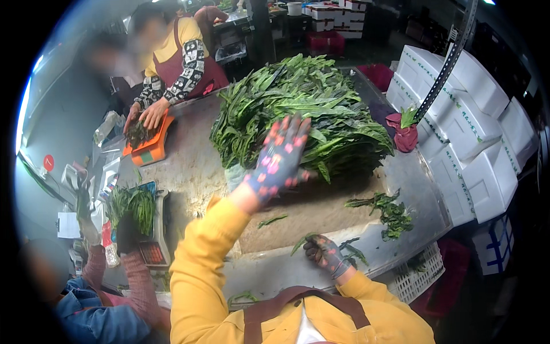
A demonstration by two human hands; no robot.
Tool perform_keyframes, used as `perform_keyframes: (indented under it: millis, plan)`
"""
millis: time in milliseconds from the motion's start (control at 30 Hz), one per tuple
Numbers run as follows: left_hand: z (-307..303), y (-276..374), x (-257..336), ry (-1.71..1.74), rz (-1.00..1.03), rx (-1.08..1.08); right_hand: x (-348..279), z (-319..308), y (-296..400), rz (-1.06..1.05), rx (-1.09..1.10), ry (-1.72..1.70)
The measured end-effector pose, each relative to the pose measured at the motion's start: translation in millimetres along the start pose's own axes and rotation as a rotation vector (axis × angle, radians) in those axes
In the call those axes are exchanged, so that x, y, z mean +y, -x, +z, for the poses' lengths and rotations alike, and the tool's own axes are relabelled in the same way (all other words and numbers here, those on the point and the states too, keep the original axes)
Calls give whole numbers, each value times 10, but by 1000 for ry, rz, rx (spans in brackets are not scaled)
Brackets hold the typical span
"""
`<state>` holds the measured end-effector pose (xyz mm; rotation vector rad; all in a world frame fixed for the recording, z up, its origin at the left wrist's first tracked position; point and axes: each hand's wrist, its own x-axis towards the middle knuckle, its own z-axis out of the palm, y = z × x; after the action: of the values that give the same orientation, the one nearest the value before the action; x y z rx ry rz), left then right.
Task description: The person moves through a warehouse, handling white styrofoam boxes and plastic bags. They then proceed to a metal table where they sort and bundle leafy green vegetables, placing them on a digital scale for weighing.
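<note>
A big heap of long green leafy vegetables (292,94) lies on the metal table (193,159). My left hand (279,159), in a dark glove with pink and red flowers, is stretched over the near left side of the heap, fingers extended; no leaf shows in its grasp. Near the table's front edge, my right hand (326,256), gloved alike, has its fingers curled round a green leaf (303,242). A loose leaf (272,221) lies between the hands. More wilted leaves (393,215) lie to the right, and some sit beside my right wrist.
Across the table, a co-worker handles dark greens on an orange scale (150,150). At the left, another co-worker's gloved hands are at greens on a second scale (161,232). White foam boxes (468,120) are stacked at right, behind a perforated metal post (447,64). A white plastic crate (419,275) stands below the edge.
</note>
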<state>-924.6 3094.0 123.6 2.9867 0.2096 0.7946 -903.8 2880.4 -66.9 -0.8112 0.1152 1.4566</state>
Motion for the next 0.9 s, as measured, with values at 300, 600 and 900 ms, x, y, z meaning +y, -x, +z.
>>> perform_keyframes:
  millis: [300, 600, 900]
  plan:
    - [125, -784, -678, -69, -78, -308, 166, -443, 250, 115, 52, 8]
    - [28, -847, -603, 40, -136, -268, 230, -653, 71, 130, -71, -26]
    - [-275, -794, -729, 1109, -318, 52, 229, -765, -9, 166, -123, -12]
